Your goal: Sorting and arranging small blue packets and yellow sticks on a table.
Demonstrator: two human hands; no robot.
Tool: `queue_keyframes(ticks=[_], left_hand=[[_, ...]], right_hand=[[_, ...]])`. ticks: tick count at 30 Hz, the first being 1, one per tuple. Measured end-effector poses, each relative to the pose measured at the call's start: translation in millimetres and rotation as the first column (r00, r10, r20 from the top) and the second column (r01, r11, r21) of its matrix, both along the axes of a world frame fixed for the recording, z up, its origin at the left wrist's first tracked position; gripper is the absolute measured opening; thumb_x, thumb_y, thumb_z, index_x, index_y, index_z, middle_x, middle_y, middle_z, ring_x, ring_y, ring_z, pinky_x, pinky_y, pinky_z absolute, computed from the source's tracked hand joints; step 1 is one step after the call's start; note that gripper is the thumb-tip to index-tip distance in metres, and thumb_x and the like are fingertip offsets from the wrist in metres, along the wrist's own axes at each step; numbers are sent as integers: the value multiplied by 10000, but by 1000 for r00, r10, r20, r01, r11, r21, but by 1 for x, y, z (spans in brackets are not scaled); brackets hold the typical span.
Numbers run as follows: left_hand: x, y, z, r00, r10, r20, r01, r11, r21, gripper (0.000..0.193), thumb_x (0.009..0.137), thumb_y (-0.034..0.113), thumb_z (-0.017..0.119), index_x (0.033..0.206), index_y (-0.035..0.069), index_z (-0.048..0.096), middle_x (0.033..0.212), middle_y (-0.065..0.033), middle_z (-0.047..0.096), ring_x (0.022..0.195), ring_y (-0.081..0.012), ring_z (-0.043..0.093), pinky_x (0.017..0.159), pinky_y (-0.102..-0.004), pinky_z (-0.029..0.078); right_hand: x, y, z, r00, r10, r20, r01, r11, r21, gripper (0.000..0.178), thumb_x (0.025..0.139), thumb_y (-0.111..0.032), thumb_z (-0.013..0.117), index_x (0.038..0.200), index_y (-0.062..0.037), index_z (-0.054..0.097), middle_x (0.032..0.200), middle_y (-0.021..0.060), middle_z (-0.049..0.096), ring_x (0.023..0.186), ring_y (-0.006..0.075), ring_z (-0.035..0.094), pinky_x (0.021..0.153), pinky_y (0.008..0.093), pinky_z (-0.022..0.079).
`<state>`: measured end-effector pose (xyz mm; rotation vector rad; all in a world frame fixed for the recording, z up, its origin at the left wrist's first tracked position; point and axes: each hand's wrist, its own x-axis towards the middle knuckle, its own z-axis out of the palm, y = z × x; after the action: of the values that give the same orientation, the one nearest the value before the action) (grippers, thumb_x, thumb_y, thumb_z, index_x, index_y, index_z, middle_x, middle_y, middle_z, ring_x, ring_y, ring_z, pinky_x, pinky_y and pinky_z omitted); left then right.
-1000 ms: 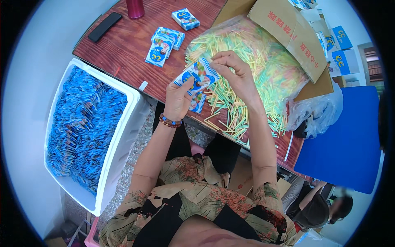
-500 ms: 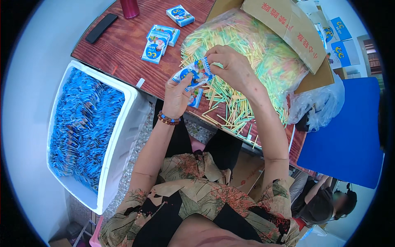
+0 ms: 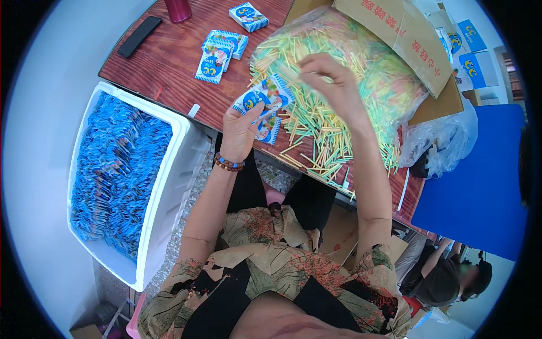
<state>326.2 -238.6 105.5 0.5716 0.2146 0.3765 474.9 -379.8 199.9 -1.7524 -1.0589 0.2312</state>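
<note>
My left hand [image 3: 241, 131] is closed on a blue-and-white printed packet [image 3: 263, 98], thumb on its front. Under it, at the table's near edge, lies a similar packet [image 3: 269, 131]. Up and to the right, my right hand [image 3: 334, 85] is apart from the packet, over the pile, its fingers curled and slightly blurred. A pale smear shows at its fingertips, too blurred to name. Below and beyond it, thin yellow, green and pink sticks [image 3: 322, 138] spill from a big clear plastic bag [image 3: 361, 62] onto the table.
Several finished-looking packets [image 3: 213, 63] lie on the red-brown wooden table [image 3: 169, 68], near a black phone-like object [image 3: 140, 36] and a red cup [image 3: 178, 10]. A white foam box [image 3: 179, 130] full of blue packets stands left. A cardboard box [image 3: 395, 39] is behind; a person [image 3: 443, 277] sits right.
My right hand has let go of the packet's top end and moved up and to the right. My left hand still holds the packet in nearly the same place.
</note>
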Motion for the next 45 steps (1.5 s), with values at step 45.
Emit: queue_keyframes(ticks=[45], left_hand=[[-22,36,-20,767,634,-101,363,-299,882,338,728,317,762,945,124,589,946,-40,583,949,-242,525,832,-443,299]], right_hand=[[-80,4,-90,978,-195,70,207,917,-342,240,830,-110,672,1045,-27,604,914,113,592,741,231,618,657,328,494]])
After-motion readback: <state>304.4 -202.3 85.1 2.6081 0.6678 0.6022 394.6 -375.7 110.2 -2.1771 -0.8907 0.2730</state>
